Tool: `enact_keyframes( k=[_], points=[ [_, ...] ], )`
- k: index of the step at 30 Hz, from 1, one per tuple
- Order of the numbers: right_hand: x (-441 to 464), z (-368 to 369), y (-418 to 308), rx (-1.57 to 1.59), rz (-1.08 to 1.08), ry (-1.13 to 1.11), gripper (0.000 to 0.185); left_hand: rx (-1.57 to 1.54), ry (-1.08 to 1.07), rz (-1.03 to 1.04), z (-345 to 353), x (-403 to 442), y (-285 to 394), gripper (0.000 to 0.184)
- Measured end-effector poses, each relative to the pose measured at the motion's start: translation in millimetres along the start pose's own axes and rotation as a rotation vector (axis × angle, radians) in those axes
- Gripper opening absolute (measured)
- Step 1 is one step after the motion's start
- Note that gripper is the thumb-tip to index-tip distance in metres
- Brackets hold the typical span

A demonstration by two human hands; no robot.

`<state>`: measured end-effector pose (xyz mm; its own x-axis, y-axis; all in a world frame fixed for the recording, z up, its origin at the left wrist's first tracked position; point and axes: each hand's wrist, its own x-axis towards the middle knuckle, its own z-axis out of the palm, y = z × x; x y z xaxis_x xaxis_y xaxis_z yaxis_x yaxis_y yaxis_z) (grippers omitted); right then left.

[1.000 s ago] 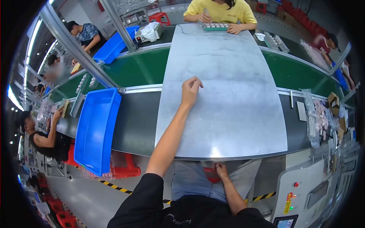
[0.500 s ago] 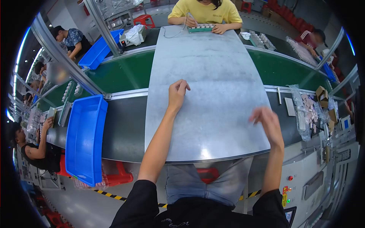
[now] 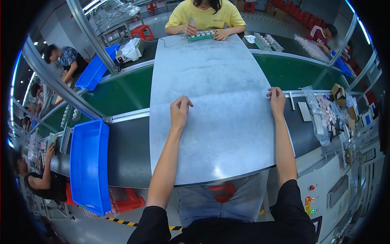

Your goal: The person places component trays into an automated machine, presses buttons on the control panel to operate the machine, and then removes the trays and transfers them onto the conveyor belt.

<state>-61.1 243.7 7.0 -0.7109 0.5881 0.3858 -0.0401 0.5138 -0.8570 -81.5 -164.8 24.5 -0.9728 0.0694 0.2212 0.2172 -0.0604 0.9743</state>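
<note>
On the left half of the large grey board (image 3: 219,130) rests my left hand (image 3: 180,112), its fingers loosely curled with nothing visible in them. My right hand (image 3: 276,101) lies at the board's right edge, also curled and without any visible object. Across the board, a person in a yellow shirt (image 3: 211,18) holds a pen-like tool in one hand and touches a green tray (image 3: 200,37) of small white parts with the other.
A blue bin (image 3: 87,166) stands left of the board. To the right are a white strip (image 3: 304,112), plastic bags (image 3: 319,122) and cardboard boxes (image 3: 338,94). A green conveyor belt (image 3: 126,87) runs behind, and metal posts rise at left. Other people sit on both sides.
My right hand has come up from my lap to the board's right edge. My left hand stays curled on the board. The camera view has shifted.
</note>
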Motion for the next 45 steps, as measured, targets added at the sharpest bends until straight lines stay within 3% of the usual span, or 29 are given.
enact_keyframes(
  k=[12,18,20,24,25,27,28,31,36,39,42,44,45],
  points=[
    [-3.4,2.1,-0.4,0.047,0.031,-0.045,0.024,0.225,0.052,-0.038,4.8,4.1,-2.7,0.037],
    [-6.4,2.0,-3.0,0.043,0.04,-0.069,0.025,0.146,0.063,-0.163,8.6,10.1,7.8,0.022],
    [-5.3,2.3,-2.3,0.033,0.057,-0.083,0.024,0.337,0.119,0.047,12.0,27.3,6.2,0.028],
    [-5.7,2.9,-1.5,0.008,0.064,-0.094,0.025,0.713,0.21,0.432,19.8,79.7,0.7,0.068],
    [-3.6,3.0,-2.9,-0.013,0.053,-0.093,0.025,0.713,0.206,0.426,25.5,89.3,-0.6,0.068],
    [-3.9,4.1,-1.5,-0.024,0.062,-0.098,0.025,0.973,-0.006,0.357,37.2,101.6,0.7,0.087],
    [-3.7,3.8,-2.1,-0.031,0.063,-0.101,0.025,1.013,-0.175,0.209,41.1,106.8,4.7,0.091],
    [-3.9,2.4,-5.0,-0.064,0.076,-0.11,0.026,1.078,-0.303,0.137,52.2,107.4,-1.2,0.083],
    [-4.3,4.0,-4.1,-0.088,0.057,-0.117,0.024,0.969,-0.286,0.121,51.5,93.8,0.5,0.075],
    [-4.3,5.9,-10.6,-0.125,0.028,-0.112,0.023,0.901,-0.386,0.21,49.9,71.2,-0.9,0.07],
    [-16.4,8.9,-26.7,-0.072,-0.259,-0.088,0.018,0.772,-0.607,0.246,58.2,33.8,22.9,0.065],
    [-30.7,5.7,-51.2,-0.082,-0.485,-0.192,0.019,0.792,-0.757,0.256,64.6,14.9,39.1,0.066],
    [-43.0,-1.9,-74.6,-0.081,-0.45,-0.377,0.025,0.785,-0.85,0.222,66.5,10.5,43.1,0.069]
  ],
)
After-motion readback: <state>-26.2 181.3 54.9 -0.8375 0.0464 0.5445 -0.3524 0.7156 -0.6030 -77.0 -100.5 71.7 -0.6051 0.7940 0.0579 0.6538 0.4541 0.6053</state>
